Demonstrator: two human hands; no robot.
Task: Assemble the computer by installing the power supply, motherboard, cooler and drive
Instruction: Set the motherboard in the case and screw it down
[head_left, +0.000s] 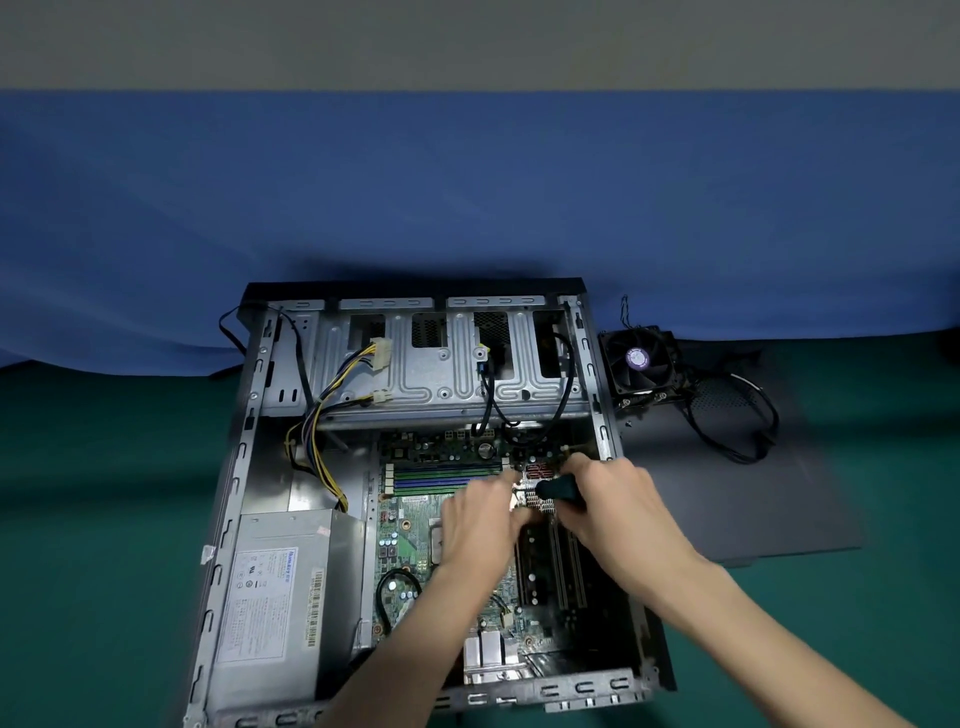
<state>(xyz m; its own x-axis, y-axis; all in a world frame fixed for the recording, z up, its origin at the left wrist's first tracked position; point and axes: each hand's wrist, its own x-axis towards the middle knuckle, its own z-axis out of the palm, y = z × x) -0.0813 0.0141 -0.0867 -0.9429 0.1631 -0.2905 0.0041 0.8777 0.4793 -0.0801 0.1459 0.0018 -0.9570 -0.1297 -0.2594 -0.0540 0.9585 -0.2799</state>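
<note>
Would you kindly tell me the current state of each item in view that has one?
Case: open, lying flat.
Side panel: off, flat on table beside case.
Power supply: seated in case.
Motherboard: inside case.
Cooler: not installed, outside case.
White plugs: unplugged, on drive cage.
Screwdriver: gripped by right hand, over motherboard.
Left hand: near screwdriver; grip blurred.

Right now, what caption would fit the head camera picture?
Left hand and right hand, gripping a dark tool, work on the motherboard inside the open case.
</note>
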